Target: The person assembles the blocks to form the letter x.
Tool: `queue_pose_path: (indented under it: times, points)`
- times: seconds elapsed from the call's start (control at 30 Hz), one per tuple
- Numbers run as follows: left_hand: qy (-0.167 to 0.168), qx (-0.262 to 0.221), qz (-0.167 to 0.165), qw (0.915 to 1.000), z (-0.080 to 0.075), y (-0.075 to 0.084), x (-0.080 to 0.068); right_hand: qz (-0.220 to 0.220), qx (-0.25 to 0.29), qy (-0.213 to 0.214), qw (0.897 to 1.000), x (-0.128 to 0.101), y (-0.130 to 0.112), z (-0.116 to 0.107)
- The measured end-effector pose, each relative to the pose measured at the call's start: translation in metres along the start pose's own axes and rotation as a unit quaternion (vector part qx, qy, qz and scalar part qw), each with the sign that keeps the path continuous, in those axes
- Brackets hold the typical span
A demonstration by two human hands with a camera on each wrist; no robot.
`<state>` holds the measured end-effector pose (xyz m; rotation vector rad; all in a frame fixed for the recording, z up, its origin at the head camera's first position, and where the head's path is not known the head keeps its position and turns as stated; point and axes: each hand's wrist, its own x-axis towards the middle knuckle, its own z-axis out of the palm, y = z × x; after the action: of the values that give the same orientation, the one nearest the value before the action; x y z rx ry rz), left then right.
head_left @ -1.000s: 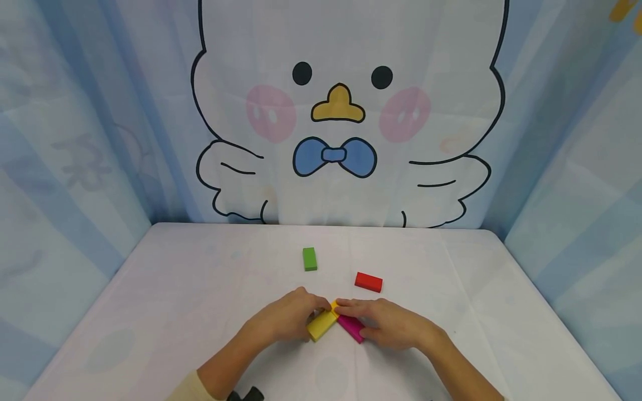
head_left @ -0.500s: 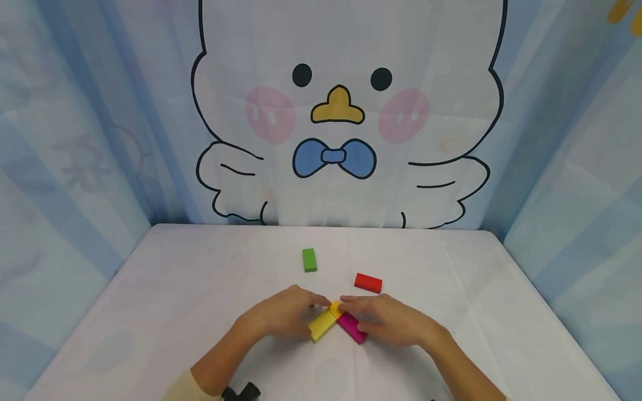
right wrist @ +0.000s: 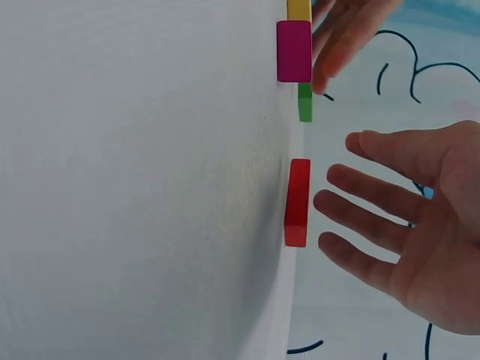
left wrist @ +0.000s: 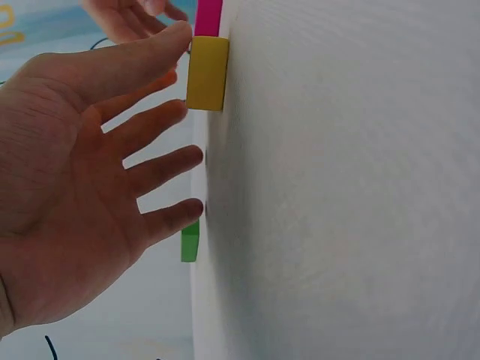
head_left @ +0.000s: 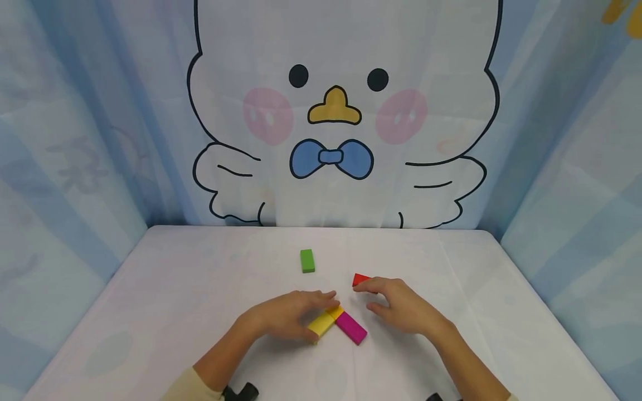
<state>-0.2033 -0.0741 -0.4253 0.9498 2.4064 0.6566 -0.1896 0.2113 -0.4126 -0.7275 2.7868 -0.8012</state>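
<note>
Now right hand (head_left: 399,306) off magenta block (head_left: 351,327), near red block (right wrist: 298,196).

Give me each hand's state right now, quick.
Left hand: open, beside the long yellow block.
Right hand: open, near the red block, holding nothing.

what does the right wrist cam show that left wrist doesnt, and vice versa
Only the right wrist view: the red rectangular block and a close-up of the right hand. Only the left wrist view: a close-up of the left hand, and the yellow rectangular block clear of the frame edge; the right view cuts yellow off at the top. Both: the magenta rectangular block, green rectangular block, white tabletop and parts of both hands.
</note>
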Motion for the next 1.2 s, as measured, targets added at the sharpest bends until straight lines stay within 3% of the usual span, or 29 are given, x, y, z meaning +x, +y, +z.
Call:
queue_pose_path:
  times: [0.6,0.87,1.2]
  points:
    - [-0.023,0.014,-0.011,0.9996,0.001,-0.002,-0.003,0.018,0.002,0.035,0.999,0.003,0.006,-0.003]
    - [-0.022,0.026,0.004,0.9994,0.001,-0.005,-0.001,0.052,-0.01,0.058,0.997,0.003,0.01,-0.008]
    - [-0.027,0.02,-0.021,0.9992,0.002,-0.004,0.002,0.092,-0.029,0.053,0.994,0.014,0.018,-0.008]
